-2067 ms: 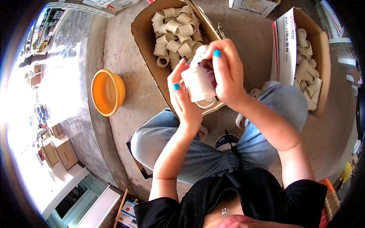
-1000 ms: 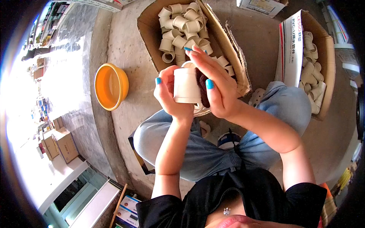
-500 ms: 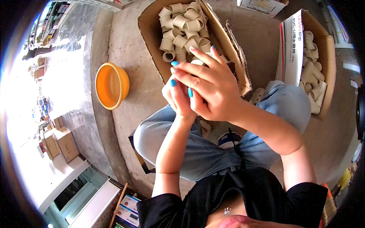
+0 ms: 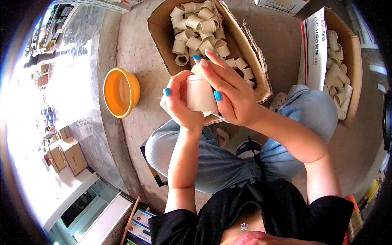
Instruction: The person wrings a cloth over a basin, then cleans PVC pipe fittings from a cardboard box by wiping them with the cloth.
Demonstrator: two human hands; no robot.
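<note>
A cream-coloured pipe fitting (image 4: 200, 94) is held between both hands, above the near end of an open cardboard box (image 4: 261, 69). My left hand (image 4: 179, 100) wraps round its left side, the thumb apart from the fingers. My right hand (image 4: 232, 92) presses against the right side, fingers slanting up over the fitting. The dark cloth seen earlier does not show; whether it lies under the right palm is hidden. Many similar fittings (image 4: 197, 20) fill the far part of the box, with a few more beyond my right hand.
An orange basin (image 4: 136, 94) stands on the floor to the left. At the right, a second carton (image 4: 312, 53) holds more fittings. Another box (image 4: 281, 5) sits at the top edge. My knees flank the near end of the middle box. Stacked cartons (image 4: 72, 156) are at far left.
The right hand, which covered the fitting half a second ago, has shifted aside, and the fitting shows again. The dark cloth visible earlier at the right palm is out of sight.
</note>
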